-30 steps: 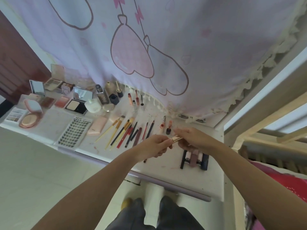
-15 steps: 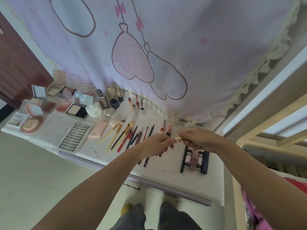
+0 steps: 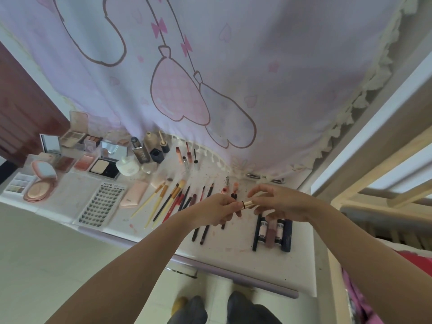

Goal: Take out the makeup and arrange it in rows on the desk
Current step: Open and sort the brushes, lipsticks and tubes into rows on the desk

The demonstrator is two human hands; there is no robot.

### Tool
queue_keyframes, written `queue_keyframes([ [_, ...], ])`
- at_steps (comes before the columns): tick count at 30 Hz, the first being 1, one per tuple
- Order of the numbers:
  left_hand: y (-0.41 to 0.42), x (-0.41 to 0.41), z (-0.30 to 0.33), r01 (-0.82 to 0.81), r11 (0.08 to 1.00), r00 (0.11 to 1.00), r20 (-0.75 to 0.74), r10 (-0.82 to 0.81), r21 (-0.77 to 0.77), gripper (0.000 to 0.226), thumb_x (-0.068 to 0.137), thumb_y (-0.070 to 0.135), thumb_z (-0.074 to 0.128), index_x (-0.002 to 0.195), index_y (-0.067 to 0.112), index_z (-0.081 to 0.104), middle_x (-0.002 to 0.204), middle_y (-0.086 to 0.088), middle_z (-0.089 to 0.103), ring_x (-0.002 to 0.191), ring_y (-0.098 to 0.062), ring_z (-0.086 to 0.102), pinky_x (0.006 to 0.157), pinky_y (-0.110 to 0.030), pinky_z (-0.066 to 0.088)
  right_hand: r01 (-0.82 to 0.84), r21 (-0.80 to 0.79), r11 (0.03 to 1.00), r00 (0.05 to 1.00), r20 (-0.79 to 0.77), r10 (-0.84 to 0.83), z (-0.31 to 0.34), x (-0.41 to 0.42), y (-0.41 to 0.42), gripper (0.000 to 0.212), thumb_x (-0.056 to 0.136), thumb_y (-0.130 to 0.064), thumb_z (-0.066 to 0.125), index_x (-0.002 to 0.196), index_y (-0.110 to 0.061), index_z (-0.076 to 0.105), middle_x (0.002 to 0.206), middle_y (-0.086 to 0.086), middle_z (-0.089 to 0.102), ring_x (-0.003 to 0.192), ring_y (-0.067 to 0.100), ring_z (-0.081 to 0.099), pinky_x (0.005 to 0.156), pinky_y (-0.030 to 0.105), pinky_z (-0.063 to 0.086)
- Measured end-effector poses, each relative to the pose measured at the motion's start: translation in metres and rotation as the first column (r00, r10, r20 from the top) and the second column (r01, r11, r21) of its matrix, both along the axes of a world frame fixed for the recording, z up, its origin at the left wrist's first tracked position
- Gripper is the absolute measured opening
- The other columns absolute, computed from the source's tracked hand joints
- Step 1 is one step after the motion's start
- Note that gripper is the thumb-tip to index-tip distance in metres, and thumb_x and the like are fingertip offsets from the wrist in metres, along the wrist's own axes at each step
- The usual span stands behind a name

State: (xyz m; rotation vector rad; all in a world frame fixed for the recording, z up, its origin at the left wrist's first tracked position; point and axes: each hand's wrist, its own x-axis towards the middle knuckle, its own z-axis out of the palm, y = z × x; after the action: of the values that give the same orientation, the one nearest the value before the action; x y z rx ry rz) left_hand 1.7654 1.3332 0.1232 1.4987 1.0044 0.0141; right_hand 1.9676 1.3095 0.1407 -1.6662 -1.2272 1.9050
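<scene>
While held above desk (image 3: 268, 260), gold tube (image 3: 248, 204) bridges hands: left hand (image 3: 216, 210) fingers and right hand (image 3: 280, 202) fingers pinching opposite ends.

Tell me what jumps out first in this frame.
Both hands meet mid-frame over the desk: the left hand and right hand each grip an end of a gold lipstick tube. Behind them, a lilac curtain with pink cartoon prints fills the upper frame. Brushes and pencils lie fanned in a row, left of the hands.
</scene>
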Motion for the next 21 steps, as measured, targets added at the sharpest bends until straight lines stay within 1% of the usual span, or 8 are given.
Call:
queue_keyframes([
  [3,0.001,0.005,0.001,0.032,0.998,0.999,-0.019,-0.031,0.058,0.029,0.099,0.033,0.044,0.087,0.012,0.061,0.056,0.005,0.040,0.047,-0.008,0.032,0.044,-0.017,0.028,-0.021,-0.036,0.999,0.997,0.067,0.023,-0.001,-0.003,0.000,0.041,0.097,-0.043,0.042,0.095,-0.005,0.058,0.063,0.002,0.059,0.045,0.008,0.046,0.040,0.016,0.034],
  [5,0.002,0.007,0.001,0.044,0.998,0.999,-0.024,-0.042,0.054,0.030,0.099,0.033,0.044,0.089,0.011,0.061,0.056,0.005,0.040,0.047,-0.007,0.032,0.044,-0.017,0.028,-0.043,-0.025,0.999,0.996,0.076,0.044,-0.001,-0.003,0.000,0.040,0.098,-0.041,0.040,0.085,-0.007,0.056,0.052,-0.001,0.048,0.038,0.006,0.033,0.037,0.015,0.024],
  [9,0.006,0.002,-0.001,-0.010,0.996,0.999,0.052,0.014,-0.092,0.030,0.100,0.033,0.043,0.086,0.011,0.059,0.056,0.004,0.036,0.046,-0.008,0.028,0.042,-0.018,0.023,-0.013,0.062,0.998,1.000,-0.001,0.013,-0.001,0.002,-0.001,0.013,0.095,-0.021,0.053,0.097,-0.009,0.057,0.071,-0.001,0.060,0.056,0.005,0.050,0.049,0.016,0.040],
  [11,0.006,0.001,-0.002,-0.017,0.996,0.999,0.048,0.021,-0.089,0.030,0.099,0.033,0.043,0.085,0.012,0.058,0.055,0.004,0.036,0.047,-0.009,0.028,0.043,-0.018,0.023,0.018,0.063,0.998,1.000,0.000,-0.018,-0.003,0.002,-0.001,0.017,0.094,-0.024,0.056,0.104,-0.012,0.060,0.078,-0.003,0.066,0.065,0.006,0.056,0.053,0.017,0.044],
  [14,0.005,0.002,-0.003,0.009,0.999,0.999,0.032,-0.007,-0.052,0.030,0.099,0.033,0.044,0.086,0.012,0.059,0.055,0.004,0.037,0.047,-0.009,0.028,0.043,-0.018,0.024,0.013,0.018,1.000,0.999,0.040,-0.013,-0.008,-0.002,-0.002,0.039,0.096,-0.040,0.047,0.101,-0.004,0.060,0.061,-0.001,0.057,0.047,0.007,0.044,0.041,0.016,0.030],
  [16,0.004,0.001,-0.003,0.011,0.996,0.999,0.051,-0.006,-0.088,0.030,0.100,0.034,0.043,0.087,0.012,0.059,0.055,0.005,0.035,0.047,-0.009,0.027,0.044,-0.018,0.023,0.003,0.029,1.000,0.999,0.046,-0.005,-0.010,-0.003,-0.002,0.035,0.097,-0.037,0.046,0.093,-0.004,0.059,0.056,-0.001,0.048,0.042,0.006,0.033,0.040,0.018,0.023],
  [18,0.006,-0.003,-0.003,0.003,0.983,0.994,0.104,0.017,-0.182,0.033,0.101,0.035,0.039,0.088,0.010,0.056,0.056,0.005,0.031,0.047,-0.009,0.025,0.043,-0.017,0.021,0.012,0.075,0.997,1.000,0.013,-0.013,-0.009,0.000,0.000,0.021,0.097,-0.025,0.049,0.088,-0.006,0.056,0.061,0.000,0.048,0.045,0.005,0.036,0.041,0.016,0.027],
  [21,0.010,-0.019,-0.006,-0.033,0.940,0.984,0.155,0.091,-0.341,0.036,0.102,0.036,0.035,0.088,0.008,0.054,0.056,0.005,0.028,0.046,-0.008,0.022,0.043,-0.018,0.016,0.073,0.141,0.987,0.997,0.011,-0.075,-0.007,0.013,0.003,0.012,0.094,-0.017,0.054,0.101,-0.008,0.058,0.070,-0.002,0.054,0.059,0.006,0.046,0.049,0.017,0.038],
])
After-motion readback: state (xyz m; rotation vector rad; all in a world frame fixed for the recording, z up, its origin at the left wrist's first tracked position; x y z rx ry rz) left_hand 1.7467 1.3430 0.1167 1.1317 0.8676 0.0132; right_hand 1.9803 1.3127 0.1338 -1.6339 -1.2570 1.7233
